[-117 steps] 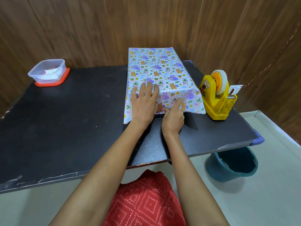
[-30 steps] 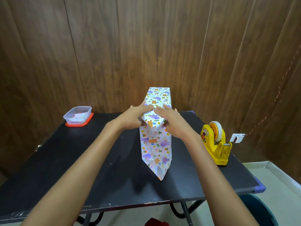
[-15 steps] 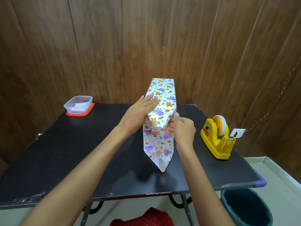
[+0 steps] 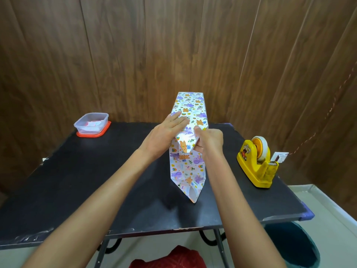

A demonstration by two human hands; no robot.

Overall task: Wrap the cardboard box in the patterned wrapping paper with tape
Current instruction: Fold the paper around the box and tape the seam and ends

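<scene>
Two-handed, held the box (image 4: 190, 113) on a narrow side near the middle of the worktop (image 4: 96, 180), with its long axis running away from the viewer. Found the box fully covered in the wrapping paper (image 4: 186, 171), printed with purple and orange animals. Pressed the left hand (image 4: 166, 136) flat against the upper left of the near end, fingers straight and together. Curled the right hand (image 4: 209, 141) round the folded-down top flap at that end, thumb on top, pinching the paper. Noted the bottom flap (image 4: 191, 192) not yet folded up, lying as a pointed tongue on the worktop towards the near edge. Noted a yellow tape dispenser (image 4: 257, 163) to the right, well apart from the box. Noted a clear plastic tub (image 4: 92, 124) on an orange lid at the far left corner. Noted a teal bucket (image 4: 295, 246) on the floor below the near right corner.
</scene>
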